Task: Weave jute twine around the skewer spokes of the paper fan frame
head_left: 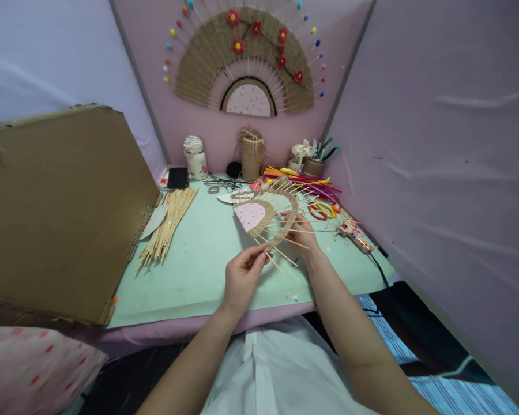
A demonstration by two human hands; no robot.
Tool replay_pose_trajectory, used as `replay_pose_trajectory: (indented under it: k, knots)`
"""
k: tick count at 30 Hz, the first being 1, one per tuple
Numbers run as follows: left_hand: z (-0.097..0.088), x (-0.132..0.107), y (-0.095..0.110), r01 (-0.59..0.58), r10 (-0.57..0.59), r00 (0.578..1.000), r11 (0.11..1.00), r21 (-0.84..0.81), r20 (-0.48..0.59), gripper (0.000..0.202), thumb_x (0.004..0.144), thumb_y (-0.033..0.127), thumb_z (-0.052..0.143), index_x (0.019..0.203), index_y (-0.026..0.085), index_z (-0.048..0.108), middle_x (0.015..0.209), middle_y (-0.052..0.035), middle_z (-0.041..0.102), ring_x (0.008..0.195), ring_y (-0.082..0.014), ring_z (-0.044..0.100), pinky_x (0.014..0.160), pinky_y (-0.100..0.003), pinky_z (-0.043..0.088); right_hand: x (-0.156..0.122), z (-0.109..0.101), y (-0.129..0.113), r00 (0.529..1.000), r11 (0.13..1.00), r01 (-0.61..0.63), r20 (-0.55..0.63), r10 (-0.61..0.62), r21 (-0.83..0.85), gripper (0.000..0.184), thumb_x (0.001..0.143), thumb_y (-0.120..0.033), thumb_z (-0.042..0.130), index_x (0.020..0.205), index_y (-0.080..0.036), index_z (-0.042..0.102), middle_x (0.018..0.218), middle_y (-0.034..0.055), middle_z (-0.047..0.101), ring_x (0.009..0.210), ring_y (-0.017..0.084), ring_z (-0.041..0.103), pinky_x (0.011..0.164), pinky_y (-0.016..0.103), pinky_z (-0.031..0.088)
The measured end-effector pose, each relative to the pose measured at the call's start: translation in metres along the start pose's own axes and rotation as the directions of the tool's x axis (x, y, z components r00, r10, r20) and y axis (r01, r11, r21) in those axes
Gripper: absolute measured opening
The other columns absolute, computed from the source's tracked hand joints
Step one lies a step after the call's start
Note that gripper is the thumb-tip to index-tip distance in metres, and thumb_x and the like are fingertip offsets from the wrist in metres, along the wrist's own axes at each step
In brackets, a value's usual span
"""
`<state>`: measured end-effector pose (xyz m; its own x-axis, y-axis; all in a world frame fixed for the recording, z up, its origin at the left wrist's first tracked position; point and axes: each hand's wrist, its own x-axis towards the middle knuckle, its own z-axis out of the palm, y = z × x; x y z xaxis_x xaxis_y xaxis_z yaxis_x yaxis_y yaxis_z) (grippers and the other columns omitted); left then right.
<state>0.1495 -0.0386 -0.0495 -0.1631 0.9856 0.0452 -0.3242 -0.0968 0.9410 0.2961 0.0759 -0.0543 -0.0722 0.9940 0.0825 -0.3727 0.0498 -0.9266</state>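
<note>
A half-made fan (266, 214) of thin wooden sticks, woven with jute twine round a pink dotted half-circle, is held above the mint-green table (199, 265). My left hand (243, 275) pinches the lower stick ends and twine at the fan's near edge, fingers closed. My right hand (303, 231) grips the fan's right side, fingers curled round the sticks.
A bundle of loose wooden sticks (168, 226) lies at the left beside a large cardboard sheet (56, 207). At the back stand a white jar (195, 157), a jute spool (252, 153), a pen cup (315, 166), coloured pipe cleaners (305, 181) and scissors (322, 210). A finished fan (246, 57) hangs on the wall.
</note>
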Motion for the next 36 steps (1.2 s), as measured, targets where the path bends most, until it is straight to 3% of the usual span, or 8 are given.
replay_pose_trajectory:
  k: [7,10,16,19,22,25,32,36]
  knots:
    - [-0.006,0.0,-0.008,-0.189,0.178,0.981,0.968,0.168,0.077,0.027,0.081,0.032,0.06,0.102,0.016,0.068,0.088,-0.0062,0.07,0.08,-0.0171,0.067,0.077,-0.034,0.055,0.001,0.001,0.0,1.0,1.0,0.009,-0.026,-0.008,0.029,0.027,0.059,-0.03,0.073,0.081,-0.019,0.062,0.048,-0.0102,0.034,0.04,0.004,0.023,0.039,0.019,0.02]
    - [-0.016,0.004,0.0,-0.372,0.33,0.928,0.798,0.473,0.173,0.039,0.08,0.032,0.061,0.118,0.02,0.06,0.092,-0.0059,0.066,0.082,-0.0177,0.064,0.076,-0.036,0.053,0.002,0.0,0.001,0.998,0.999,0.03,-0.061,-0.028,0.032,0.026,0.06,-0.032,0.072,0.08,-0.02,0.061,0.048,-0.0097,0.036,0.04,0.004,0.024,0.039,0.019,0.021]
    - [-0.025,0.04,0.03,-0.678,0.552,0.669,0.18,0.712,0.498,0.064,0.073,0.03,0.069,0.133,0.023,0.047,0.136,-0.0157,0.046,0.127,-0.0297,0.04,0.103,-0.051,0.032,0.006,0.012,-0.005,0.998,0.998,0.061,-0.016,-0.06,0.034,0.025,0.061,-0.032,0.07,0.08,-0.019,0.062,0.046,-0.0102,0.034,0.039,0.004,0.021,0.039,0.02,0.017]
    - [-0.022,0.063,0.036,-0.832,0.56,0.505,0.114,0.543,0.657,0.059,0.079,0.028,0.064,0.134,0.025,0.045,0.136,-0.0139,0.049,0.128,-0.0264,0.043,0.108,-0.051,0.024,0.009,0.028,-0.013,0.995,0.995,0.101,0.024,-0.101,-0.005,0.023,0.062,-0.031,0.067,0.08,-0.018,0.063,0.048,-0.0092,0.036,0.039,0.004,0.021,0.039,0.02,0.015]
    - [-0.021,0.076,0.036,-0.901,0.686,0.395,0.157,0.406,0.611,0.053,0.083,0.021,0.059,0.134,0.027,0.046,0.126,-0.0102,0.06,0.119,-0.0223,0.054,0.109,-0.048,0.028,0.013,0.047,-0.021,0.988,0.987,0.151,0.048,-0.148,-0.057,0.022,0.063,-0.032,0.065,0.08,-0.018,0.065,0.051,-0.0078,0.04,0.04,0.004,0.022,0.04,0.021,0.017]
    - [-0.025,0.08,0.036,-0.888,0.787,0.416,0.243,0.391,0.456,0.044,0.085,0.019,0.056,0.128,0.025,0.054,0.12,-0.0086,0.064,0.112,-0.0212,0.059,0.102,-0.042,0.04,0.016,0.066,-0.028,0.975,0.968,0.216,0.078,-0.208,-0.131,0.023,0.067,-0.036,0.065,0.079,-0.018,0.066,0.056,-0.0052,0.047,0.043,0.005,0.026,0.04,0.021,0.022]
    - [-0.037,0.097,0.067,-0.704,0.761,0.648,0.621,0.344,-0.048,0.033,0.083,0.035,0.06,0.11,0.018,0.067,0.103,-0.0094,0.071,0.099,-0.0232,0.066,0.09,-0.038,0.05,0.029,0.101,-0.05,0.906,0.865,0.424,0.124,-0.406,-0.269,0.025,0.071,-0.039,0.067,0.085,-0.018,0.068,0.055,-0.0045,0.047,0.05,0.008,0.037,0.046,0.022,0.032]
    - [-0.032,0.1,0.095,-0.726,0.74,0.653,0.673,0.145,-0.165,0.035,0.082,0.039,0.061,0.111,0.019,0.066,0.098,-0.0085,0.072,0.092,-0.0215,0.068,0.083,-0.037,0.054,0.034,0.118,-0.071,0.83,0.779,0.558,0.207,-0.519,-0.286,0.021,0.075,-0.038,0.064,0.078,-0.018,0.067,0.068,0.0003,0.06,0.06,0.011,0.05,0.057,0.024,0.041]
